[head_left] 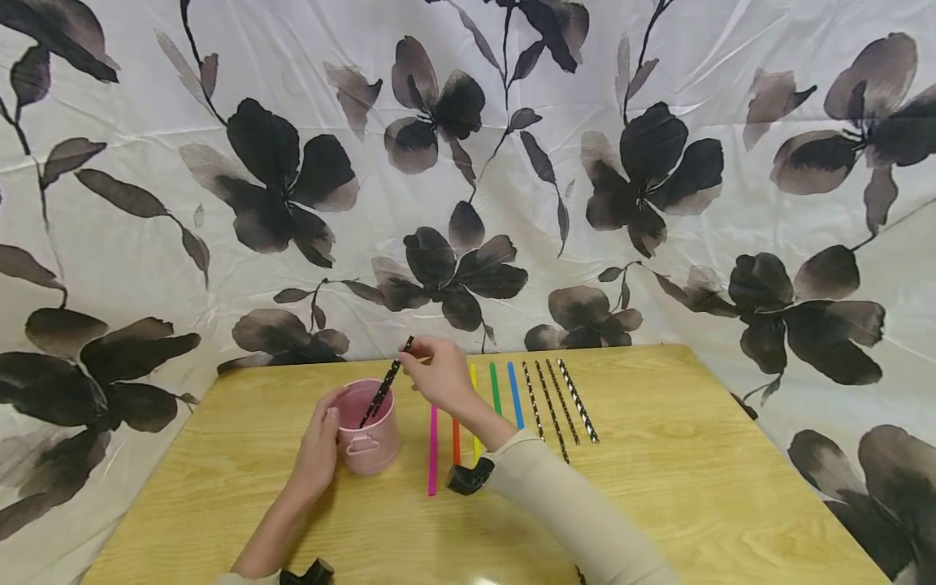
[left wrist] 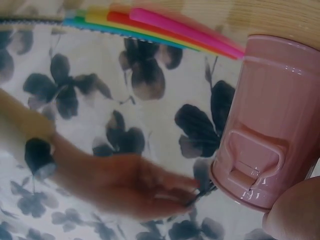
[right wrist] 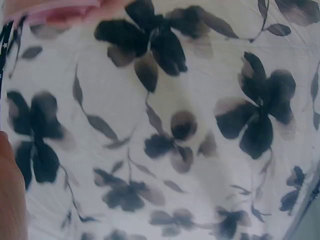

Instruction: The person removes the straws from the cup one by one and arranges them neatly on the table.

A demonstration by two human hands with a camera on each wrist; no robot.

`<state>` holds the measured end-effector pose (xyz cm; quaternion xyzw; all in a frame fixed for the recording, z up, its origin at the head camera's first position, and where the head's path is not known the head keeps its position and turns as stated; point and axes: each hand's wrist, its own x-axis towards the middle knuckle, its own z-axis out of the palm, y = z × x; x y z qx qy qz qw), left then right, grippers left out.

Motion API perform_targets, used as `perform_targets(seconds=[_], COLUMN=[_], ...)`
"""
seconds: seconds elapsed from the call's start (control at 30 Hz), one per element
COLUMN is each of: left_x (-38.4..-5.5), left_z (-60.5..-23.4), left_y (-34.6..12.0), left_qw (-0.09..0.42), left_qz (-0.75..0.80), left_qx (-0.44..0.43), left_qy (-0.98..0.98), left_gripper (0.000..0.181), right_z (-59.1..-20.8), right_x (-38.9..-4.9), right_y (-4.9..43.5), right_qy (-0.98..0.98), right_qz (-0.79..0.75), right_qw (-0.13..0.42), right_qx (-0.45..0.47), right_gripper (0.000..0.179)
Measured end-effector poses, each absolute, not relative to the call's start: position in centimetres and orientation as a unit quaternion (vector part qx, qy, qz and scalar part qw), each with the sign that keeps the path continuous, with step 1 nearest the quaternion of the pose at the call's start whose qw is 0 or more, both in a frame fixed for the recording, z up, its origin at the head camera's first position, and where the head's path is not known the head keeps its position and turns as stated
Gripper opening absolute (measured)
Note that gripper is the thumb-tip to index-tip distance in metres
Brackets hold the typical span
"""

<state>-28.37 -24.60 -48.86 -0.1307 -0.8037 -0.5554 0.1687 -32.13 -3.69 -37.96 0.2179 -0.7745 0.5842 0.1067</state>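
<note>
My right hand (head_left: 439, 374) pinches a black straw with a white pattern (head_left: 387, 382) near its top. The straw slants down into the mouth of a pink metal bucket (head_left: 371, 449), its lower end inside the rim. The bucket stands upright on the table, with a small handle on its side. My left hand (head_left: 318, 447) grips the bucket's left side, fingers at the rim. In the left wrist view, part of the left hand (left wrist: 295, 212) lies against the bucket. The right wrist view catches the black straw (right wrist: 6, 45) at its left edge.
Right of the bucket, straws lie in a row on the wooden table (head_left: 680, 487): a pink straw (head_left: 433, 455), a red, a yellow, a green straw (head_left: 496, 386), a blue straw (head_left: 515, 394) and several black patterned straws (head_left: 578, 398). A floral cloth (head_left: 512, 203) hangs behind.
</note>
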Motion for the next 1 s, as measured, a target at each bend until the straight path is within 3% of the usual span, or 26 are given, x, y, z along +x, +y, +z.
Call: perform_targets(seconds=[0.17,0.33,0.47,0.7,1.0], left_x=[-28.8,-28.8,-28.8,-27.9,-28.3], left_z=[-48.7,-48.5,-48.5,-47.6,-48.7], left_y=[-24.7,-24.7,-24.7,-23.9,-24.1], left_qw=[0.178,0.18,0.178,0.185,0.192], left_qz=[-0.545,-0.536,-0.533,-0.548,-0.544], left_qx=[-0.132,-0.126,-0.123,-0.122,-0.121], left_qy=[-0.808,-0.815,-0.818,-0.807,-0.808], left_gripper=[0.039,0.04,0.04,0.038,0.038], right_z=[-33.2,-28.9,-27.3,-27.1,-29.4], right_x=[-30.0,-27.0,-26.0,-26.2,-26.3], right_y=[-1.2,1.8,4.4,9.4,15.1], right_qy=[-0.741,-0.71,-0.695,-0.697,-0.745], right_qz=[0.596,0.62,0.631,0.628,0.595], right_qw=[0.144,0.143,0.152,0.196,0.186], right_qx=[0.276,0.302,0.308,0.284,0.238], right_gripper=[0.01,0.013,0.016,0.018,0.029])
